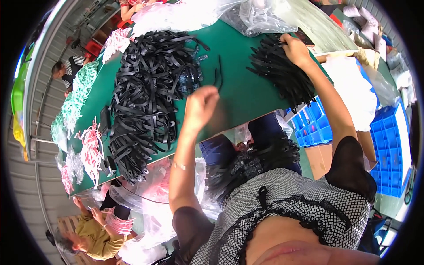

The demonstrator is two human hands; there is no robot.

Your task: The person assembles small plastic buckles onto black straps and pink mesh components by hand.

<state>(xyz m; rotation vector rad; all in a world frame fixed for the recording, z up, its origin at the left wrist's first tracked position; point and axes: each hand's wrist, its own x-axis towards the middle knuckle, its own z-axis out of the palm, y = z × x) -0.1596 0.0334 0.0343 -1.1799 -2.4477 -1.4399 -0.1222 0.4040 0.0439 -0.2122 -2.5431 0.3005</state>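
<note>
My right hand (297,51) is at the far end of a fanned bundle of black straps (285,73) on the right of the green table. Its fingers are closed on a strap there. Over the table's near edge, my left hand (201,106) is curled, slightly blurred, and whatever it may hold is hidden. Just beyond it lie a couple of loose black straps (219,70). A big tangled heap of black straps (145,75) covers the table to the left. More black straps (251,163) rest across my lap.
Clear plastic bags (256,17) lie at the table's far side. Blue crates (311,123) stand at right, beside a white sack (353,84). Pink-and-white straps (91,150) and green ones (81,88) line the left end. A co-worker (95,234) sits at lower left, handling pink straps.
</note>
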